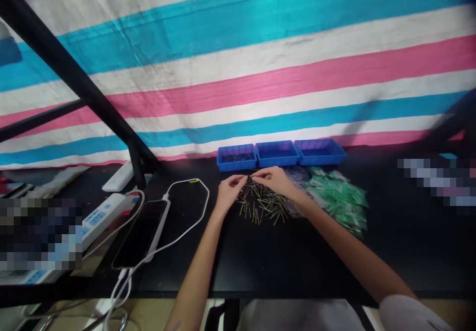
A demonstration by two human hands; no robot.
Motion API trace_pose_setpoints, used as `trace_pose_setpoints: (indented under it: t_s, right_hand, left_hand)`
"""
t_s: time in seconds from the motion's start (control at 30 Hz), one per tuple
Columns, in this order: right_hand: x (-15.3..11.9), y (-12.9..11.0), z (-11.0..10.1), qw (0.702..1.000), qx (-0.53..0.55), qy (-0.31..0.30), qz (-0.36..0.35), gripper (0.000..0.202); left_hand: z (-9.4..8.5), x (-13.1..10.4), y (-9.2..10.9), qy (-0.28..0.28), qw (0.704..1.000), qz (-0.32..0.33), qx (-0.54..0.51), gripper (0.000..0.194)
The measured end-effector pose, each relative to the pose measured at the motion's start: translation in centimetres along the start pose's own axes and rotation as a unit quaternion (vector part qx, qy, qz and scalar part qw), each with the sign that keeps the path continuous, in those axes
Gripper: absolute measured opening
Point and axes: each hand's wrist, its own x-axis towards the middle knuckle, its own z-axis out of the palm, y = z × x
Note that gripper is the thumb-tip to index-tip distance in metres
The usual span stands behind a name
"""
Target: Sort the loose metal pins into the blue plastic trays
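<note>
A loose heap of thin, straight metal pieces (273,206), gold and dark, possibly small drill bits, lies on the black table (260,261). Over the heap's far left side, my left hand (229,192) has its thumb and fingertips pinched together. My right hand (275,179) pinches just beside it, the fingertips of both hands almost meeting. Whatever sits between them is too small to make out. Directly behind stand three blue bins in a row: the left bin (237,165) has some thin dark pieces in it, with the middle bin (277,160) and the right bin (320,158) alongside.
Green plastic packets (338,197) are piled right of the heap, partly behind my right forearm. At left lie a phone (140,234) with a white cable (206,199) and a power strip (96,217). A black frame bar (107,110) slants in front of a striped sheet (238,88).
</note>
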Motion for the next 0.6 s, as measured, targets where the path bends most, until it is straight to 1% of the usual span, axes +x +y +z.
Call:
trace_pose_setpoints:
  t_s: [0.07, 0.13, 0.23, 0.33, 0.4, 0.47, 0.53, 0.6]
  right_hand:
    - [0.0, -0.2, -0.1, 0.996, 0.087, 0.001, 0.018, 0.029]
    - [0.0, -0.5, -0.2, 0.988, 0.151, 0.002, 0.040, 0.032]
    - [-0.1, -1.2, -0.1, 0.980, 0.193, -0.011, 0.046, 0.029]
    - [-0.2, -1.7, -0.1, 0.978, 0.206, -0.019, 0.030, 0.025]
    - [-0.3, -1.8, -0.1, 0.979, 0.199, -0.002, 0.038, 0.028]
    - [-0.5, -1.7, -0.1, 0.981, 0.185, 0.013, 0.052, 0.031]
    - [-0.7, -1.6, -0.1, 0.983, 0.178, 0.005, 0.053, 0.032]
    - [-0.7, -1.5, -0.1, 0.983, 0.179, -0.007, 0.049, 0.030]
  left_hand:
    - [0.0, -0.2, 0.3, -0.006, 1.000, 0.025, 0.010, 0.036]
    - [0.1, -0.4, 0.6, -0.021, 0.999, 0.049, 0.003, 0.033]
    - [0.4, -0.7, 1.1, -0.049, 0.996, 0.071, -0.028, 0.027]
    - [0.7, -0.8, 1.4, -0.056, 0.995, 0.069, -0.054, 0.023]
    - [0.6, -0.9, 1.5, -0.041, 0.995, 0.061, -0.064, 0.024]
    - [0.5, -0.8, 1.5, -0.003, 0.996, 0.057, -0.073, 0.027]
    - [0.2, -0.7, 1.5, 0.039, 0.994, 0.058, -0.082, 0.028]
    - [0.1, -0.5, 1.4, 0.054, 0.994, 0.059, -0.080, 0.028]
